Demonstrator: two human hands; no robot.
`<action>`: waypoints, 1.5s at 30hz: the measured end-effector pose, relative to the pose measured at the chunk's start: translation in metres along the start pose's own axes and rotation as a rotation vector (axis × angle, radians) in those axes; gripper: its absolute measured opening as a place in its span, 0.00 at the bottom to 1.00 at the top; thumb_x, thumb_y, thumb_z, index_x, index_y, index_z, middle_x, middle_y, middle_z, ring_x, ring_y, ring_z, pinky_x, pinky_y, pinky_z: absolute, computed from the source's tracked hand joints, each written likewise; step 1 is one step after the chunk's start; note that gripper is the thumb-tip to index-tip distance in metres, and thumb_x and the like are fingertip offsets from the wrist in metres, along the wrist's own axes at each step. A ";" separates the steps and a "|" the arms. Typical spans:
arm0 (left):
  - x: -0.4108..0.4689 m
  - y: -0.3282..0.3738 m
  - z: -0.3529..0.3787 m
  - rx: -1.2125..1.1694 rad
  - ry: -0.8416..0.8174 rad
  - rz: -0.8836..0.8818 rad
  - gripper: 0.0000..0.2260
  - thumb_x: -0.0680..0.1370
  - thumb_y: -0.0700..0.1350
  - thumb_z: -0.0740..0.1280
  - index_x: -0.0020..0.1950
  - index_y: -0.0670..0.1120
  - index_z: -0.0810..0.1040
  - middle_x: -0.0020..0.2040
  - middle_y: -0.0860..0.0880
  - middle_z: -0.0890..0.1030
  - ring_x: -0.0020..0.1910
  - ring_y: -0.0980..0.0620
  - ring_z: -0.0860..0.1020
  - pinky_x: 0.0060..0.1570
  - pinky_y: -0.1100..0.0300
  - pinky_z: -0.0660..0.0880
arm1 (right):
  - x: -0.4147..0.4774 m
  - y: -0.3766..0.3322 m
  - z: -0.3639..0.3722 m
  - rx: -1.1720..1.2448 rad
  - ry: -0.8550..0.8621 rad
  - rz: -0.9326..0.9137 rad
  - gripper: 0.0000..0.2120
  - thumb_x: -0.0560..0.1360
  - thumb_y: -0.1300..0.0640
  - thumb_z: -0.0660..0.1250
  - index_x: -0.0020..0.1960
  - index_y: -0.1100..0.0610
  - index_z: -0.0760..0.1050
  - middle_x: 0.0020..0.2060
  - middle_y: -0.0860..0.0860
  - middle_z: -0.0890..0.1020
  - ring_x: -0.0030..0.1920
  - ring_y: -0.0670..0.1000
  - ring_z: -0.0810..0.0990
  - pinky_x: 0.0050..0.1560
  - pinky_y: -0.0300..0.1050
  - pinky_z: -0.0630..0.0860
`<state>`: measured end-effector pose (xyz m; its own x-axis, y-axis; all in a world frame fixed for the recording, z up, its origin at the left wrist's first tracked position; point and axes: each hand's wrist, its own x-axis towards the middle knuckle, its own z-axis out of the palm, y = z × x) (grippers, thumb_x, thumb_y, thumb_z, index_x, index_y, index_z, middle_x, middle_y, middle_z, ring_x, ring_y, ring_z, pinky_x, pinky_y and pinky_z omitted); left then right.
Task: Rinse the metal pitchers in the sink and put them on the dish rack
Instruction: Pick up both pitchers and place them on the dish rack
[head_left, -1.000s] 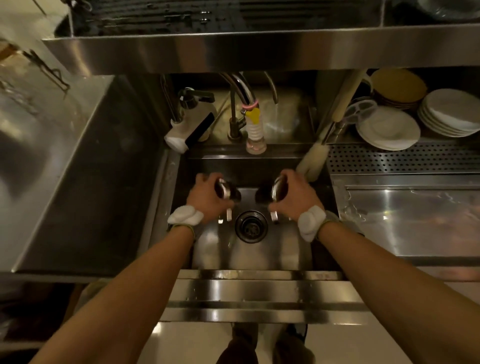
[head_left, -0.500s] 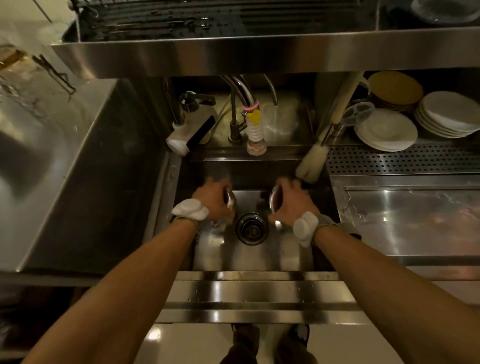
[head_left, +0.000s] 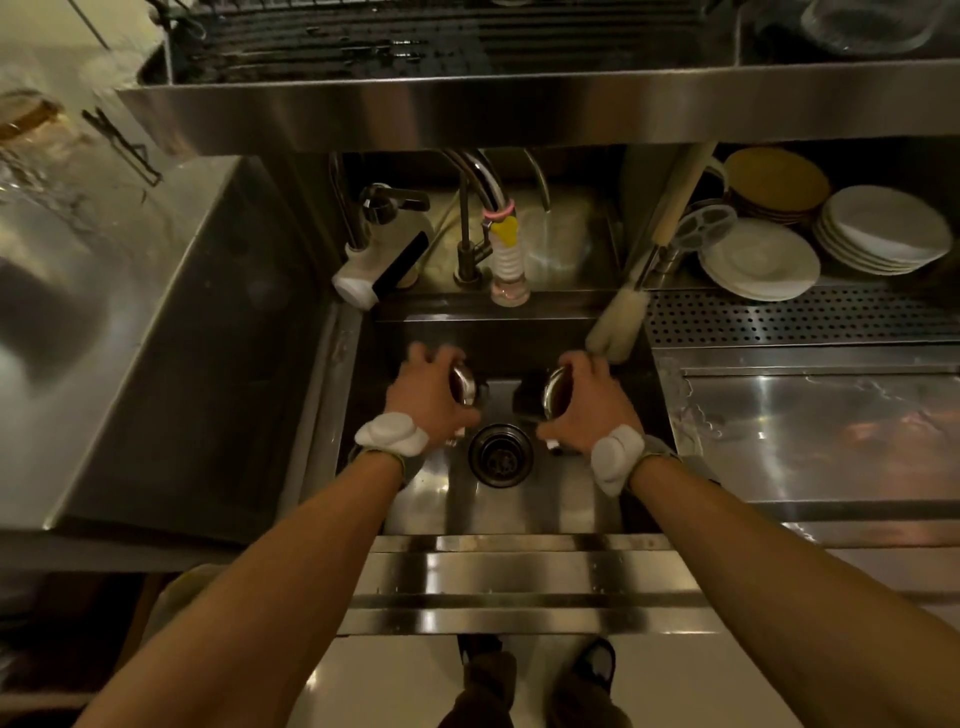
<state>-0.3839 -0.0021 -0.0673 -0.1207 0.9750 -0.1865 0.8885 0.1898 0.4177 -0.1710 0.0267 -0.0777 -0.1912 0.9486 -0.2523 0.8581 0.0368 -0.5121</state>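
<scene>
Over the sink (head_left: 519, 509), left hand (head_left: 426, 400) tight around the left pitcher (head_left: 464, 383), right hand (head_left: 587, 405) tight around the right pitcher (head_left: 555, 392)

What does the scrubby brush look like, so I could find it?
Look at the steel sink in the middle. At its back right corner a brush leans, head down. It is the only fluffy cream thing there, with a long pale handle.
</scene>
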 end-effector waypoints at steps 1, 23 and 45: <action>-0.001 0.001 -0.003 -0.092 0.126 -0.009 0.33 0.63 0.51 0.77 0.66 0.54 0.68 0.64 0.45 0.66 0.60 0.42 0.74 0.58 0.49 0.77 | 0.001 -0.002 -0.003 0.074 0.115 0.010 0.43 0.60 0.52 0.79 0.68 0.50 0.60 0.68 0.55 0.64 0.65 0.61 0.69 0.63 0.57 0.73; -0.012 -0.002 -0.004 0.054 -0.024 0.043 0.32 0.62 0.52 0.77 0.63 0.54 0.69 0.62 0.45 0.67 0.56 0.41 0.75 0.53 0.50 0.77 | -0.023 -0.005 0.021 -0.013 0.073 0.033 0.44 0.59 0.51 0.79 0.69 0.50 0.60 0.67 0.56 0.63 0.65 0.63 0.68 0.61 0.57 0.74; -0.106 0.074 -0.152 0.112 0.105 0.159 0.41 0.61 0.54 0.76 0.71 0.52 0.65 0.65 0.46 0.72 0.60 0.44 0.75 0.57 0.51 0.77 | -0.112 -0.102 -0.133 -0.188 0.133 -0.289 0.45 0.63 0.45 0.77 0.72 0.50 0.58 0.66 0.56 0.68 0.62 0.59 0.73 0.54 0.49 0.73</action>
<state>-0.3726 -0.0734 0.1186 -0.0151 0.9994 -0.0304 0.9429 0.0243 0.3322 -0.1739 -0.0419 0.1124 -0.3856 0.9226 -0.0035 0.8525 0.3549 -0.3839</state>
